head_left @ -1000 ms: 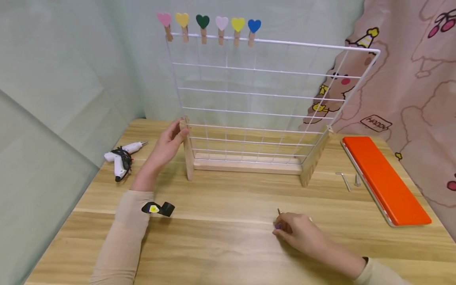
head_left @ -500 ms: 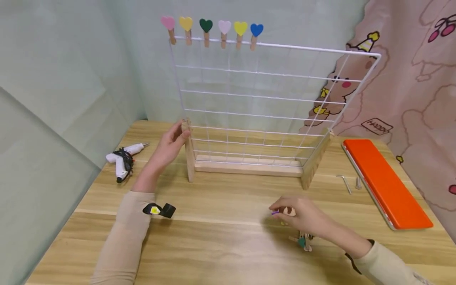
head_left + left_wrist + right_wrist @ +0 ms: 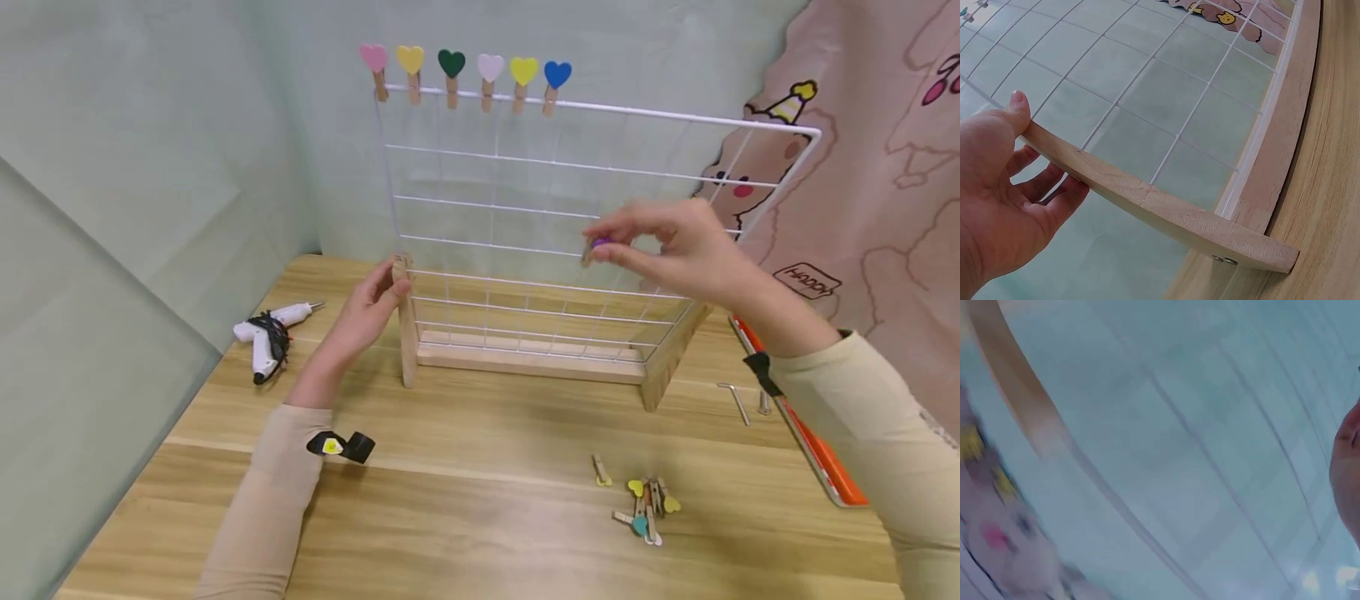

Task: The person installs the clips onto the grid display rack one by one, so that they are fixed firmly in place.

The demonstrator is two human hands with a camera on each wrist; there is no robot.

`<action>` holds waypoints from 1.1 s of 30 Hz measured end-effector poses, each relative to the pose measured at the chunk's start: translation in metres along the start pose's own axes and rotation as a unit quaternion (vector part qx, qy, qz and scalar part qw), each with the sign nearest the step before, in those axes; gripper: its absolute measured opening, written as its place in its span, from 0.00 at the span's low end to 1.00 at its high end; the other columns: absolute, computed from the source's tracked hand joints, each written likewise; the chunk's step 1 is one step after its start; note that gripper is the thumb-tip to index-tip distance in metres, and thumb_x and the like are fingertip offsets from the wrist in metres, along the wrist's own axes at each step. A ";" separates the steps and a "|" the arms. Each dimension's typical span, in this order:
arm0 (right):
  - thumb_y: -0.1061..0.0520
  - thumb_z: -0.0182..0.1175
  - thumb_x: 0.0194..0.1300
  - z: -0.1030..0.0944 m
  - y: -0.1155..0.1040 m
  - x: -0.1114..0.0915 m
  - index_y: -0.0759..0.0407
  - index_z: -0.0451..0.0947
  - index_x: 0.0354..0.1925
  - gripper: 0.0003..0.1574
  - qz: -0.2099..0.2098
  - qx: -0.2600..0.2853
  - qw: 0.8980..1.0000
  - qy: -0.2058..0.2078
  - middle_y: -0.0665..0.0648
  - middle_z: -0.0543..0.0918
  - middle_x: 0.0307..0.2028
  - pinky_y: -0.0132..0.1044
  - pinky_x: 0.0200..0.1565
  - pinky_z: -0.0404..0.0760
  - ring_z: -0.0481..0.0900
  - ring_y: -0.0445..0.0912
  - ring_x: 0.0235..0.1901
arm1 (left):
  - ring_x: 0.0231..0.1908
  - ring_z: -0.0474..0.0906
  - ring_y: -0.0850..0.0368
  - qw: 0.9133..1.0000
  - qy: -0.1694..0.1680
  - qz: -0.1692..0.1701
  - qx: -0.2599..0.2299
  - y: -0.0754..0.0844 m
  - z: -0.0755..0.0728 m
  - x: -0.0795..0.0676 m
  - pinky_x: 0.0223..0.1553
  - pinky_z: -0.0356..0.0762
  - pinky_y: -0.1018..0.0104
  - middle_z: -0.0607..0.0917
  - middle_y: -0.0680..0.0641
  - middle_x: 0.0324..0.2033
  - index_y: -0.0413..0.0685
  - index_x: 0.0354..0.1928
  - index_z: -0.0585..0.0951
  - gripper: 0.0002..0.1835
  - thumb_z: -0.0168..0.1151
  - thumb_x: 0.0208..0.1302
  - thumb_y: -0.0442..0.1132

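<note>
My left hand (image 3: 367, 312) grips the upper end of the left wooden side post (image 3: 408, 342) of a white wire grid rack (image 3: 517, 204). In the left wrist view, the thumb lies over the post's edge (image 3: 1116, 178) and the fingers are beneath. My right hand (image 3: 678, 246) is raised in front of the grid and pinches a small wooden clothespin (image 3: 587, 252) with a purple heart. The right wrist view is blurred and catches only part of that hand at its right edge. Several heart clothespins (image 3: 452, 79) stand in a row along the left part of the grid's top wire.
A small pile of heart clothespins (image 3: 640, 508) lies on the wooden table (image 3: 450, 500), with one yellow-heart clothespin (image 3: 601, 471) apart from it. A glue gun (image 3: 266, 337) lies left, an Allen key (image 3: 737, 403), a bolt (image 3: 763, 403) and an orange case (image 3: 832, 467) right.
My right hand has picked up the purple-heart clothespin from the table and lifted it up to the grid, uncovering the pile. The left hand keeps its grip on the post.
</note>
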State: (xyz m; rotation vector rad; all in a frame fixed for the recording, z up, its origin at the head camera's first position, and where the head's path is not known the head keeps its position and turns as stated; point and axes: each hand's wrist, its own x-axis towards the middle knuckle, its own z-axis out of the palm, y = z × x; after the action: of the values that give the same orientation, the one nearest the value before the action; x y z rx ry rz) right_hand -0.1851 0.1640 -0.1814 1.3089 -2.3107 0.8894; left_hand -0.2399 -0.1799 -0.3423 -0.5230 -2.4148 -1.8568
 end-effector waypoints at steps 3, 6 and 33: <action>0.74 0.61 0.46 -0.019 -0.014 0.025 0.68 0.78 0.37 0.15 0.031 0.043 0.998 0.034 0.56 0.82 0.28 0.24 0.30 0.71 0.78 0.41 0.28 | 0.53 0.63 0.51 1.000 -0.001 -0.001 -0.001 0.000 -0.001 0.000 0.55 0.60 0.54 0.69 0.39 0.53 0.51 0.64 0.57 0.29 0.46 0.62 0.50; 0.69 0.60 0.50 -0.032 -0.029 0.047 0.70 0.77 0.38 0.13 0.098 0.086 0.988 0.077 0.57 0.82 0.29 0.24 0.33 0.74 0.78 0.44 0.29 | 0.54 0.63 0.52 1.000 -0.002 -0.006 0.001 0.000 -0.002 -0.001 0.55 0.60 0.54 0.68 0.40 0.53 0.50 0.64 0.56 0.30 0.46 0.62 0.51; 0.52 0.64 0.45 -0.052 -0.019 0.095 0.61 0.81 0.34 0.17 0.243 0.065 0.956 0.150 0.52 0.82 0.28 0.25 0.38 0.73 0.78 0.43 0.31 | 0.60 0.56 0.52 0.999 -0.008 -0.034 0.008 0.002 0.000 -0.001 0.58 0.55 0.55 0.62 0.42 0.59 0.52 0.66 0.51 0.34 0.46 0.61 0.55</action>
State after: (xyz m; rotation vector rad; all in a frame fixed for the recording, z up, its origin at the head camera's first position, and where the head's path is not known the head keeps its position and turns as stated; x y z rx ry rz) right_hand -0.2192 0.1302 -0.0824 0.5862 -2.3857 1.3089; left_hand -0.2384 -0.1795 -0.3405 -0.4640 -2.4852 -1.8651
